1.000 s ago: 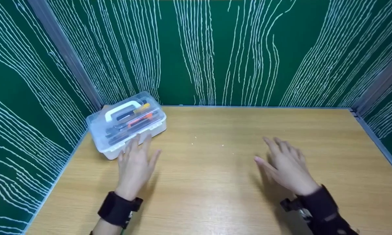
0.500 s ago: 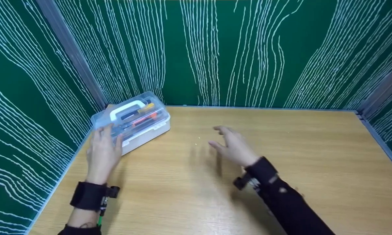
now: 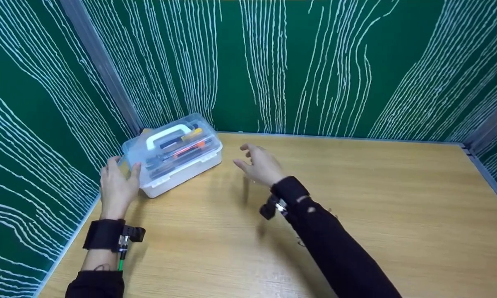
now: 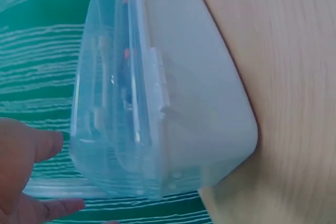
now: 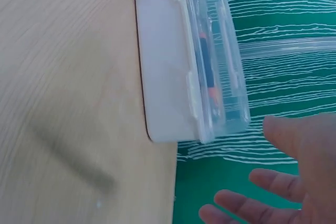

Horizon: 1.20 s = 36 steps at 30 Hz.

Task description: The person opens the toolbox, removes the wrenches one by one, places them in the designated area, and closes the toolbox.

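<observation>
A white plastic toolbox (image 3: 182, 180) with a clear lid and a white carrying handle (image 3: 167, 134) stands at the back left of the table. Through the lid show tools with yellow, orange and dark parts. At the box's left end is my left hand (image 3: 118, 188), fingers spread; in the left wrist view its thumb and a finger look apart from the clear lid (image 4: 105, 103). Off the right end hovers my right hand (image 3: 262, 165), fingers loosely bent with nothing in them. A gap separates it from the box (image 5: 163, 61) in the right wrist view.
Green panels (image 3: 248, 62) with wavy white lines rise behind the wooden table (image 3: 356, 215) and at its sides. Metal posts (image 3: 103, 62) stand at the corners. Both wrists wear black camera straps (image 3: 105, 234).
My left hand has moved from the box's front side to its left end. My right hand has swept leftward across the table toward the box's right end. The box stays shut.
</observation>
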Each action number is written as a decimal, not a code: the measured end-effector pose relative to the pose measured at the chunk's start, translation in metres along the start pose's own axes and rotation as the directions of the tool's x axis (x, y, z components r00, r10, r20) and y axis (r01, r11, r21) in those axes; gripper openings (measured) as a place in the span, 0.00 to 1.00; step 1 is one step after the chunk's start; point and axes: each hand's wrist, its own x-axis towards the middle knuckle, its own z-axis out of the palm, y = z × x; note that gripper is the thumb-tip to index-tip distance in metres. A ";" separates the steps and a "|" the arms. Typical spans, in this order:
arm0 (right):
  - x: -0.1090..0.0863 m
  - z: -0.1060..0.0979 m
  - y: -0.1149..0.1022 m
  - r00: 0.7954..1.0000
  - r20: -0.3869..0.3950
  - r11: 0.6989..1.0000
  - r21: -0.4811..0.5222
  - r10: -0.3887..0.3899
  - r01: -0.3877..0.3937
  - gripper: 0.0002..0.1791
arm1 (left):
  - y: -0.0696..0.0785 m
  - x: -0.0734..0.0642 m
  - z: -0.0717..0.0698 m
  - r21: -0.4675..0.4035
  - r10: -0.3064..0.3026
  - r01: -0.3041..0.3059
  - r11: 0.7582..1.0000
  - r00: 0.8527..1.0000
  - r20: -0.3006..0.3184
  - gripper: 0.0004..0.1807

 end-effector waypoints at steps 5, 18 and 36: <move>0.019 0.013 -0.008 0.999 0.019 0.999 0.021 0.031 -0.031 0.30 | -0.009 0.012 0.000 -0.103 -0.046 0.052 0.993 0.997 0.064 0.45; 0.038 0.028 -0.018 0.997 0.039 0.990 0.124 0.067 -0.071 0.30 | -0.013 0.022 0.011 -0.409 -0.062 0.198 0.891 0.944 0.323 0.41; 0.041 0.031 -0.021 0.999 0.042 0.990 0.144 0.008 -0.014 0.29 | -0.013 0.014 0.009 -0.376 -0.016 0.172 0.911 0.923 0.384 0.39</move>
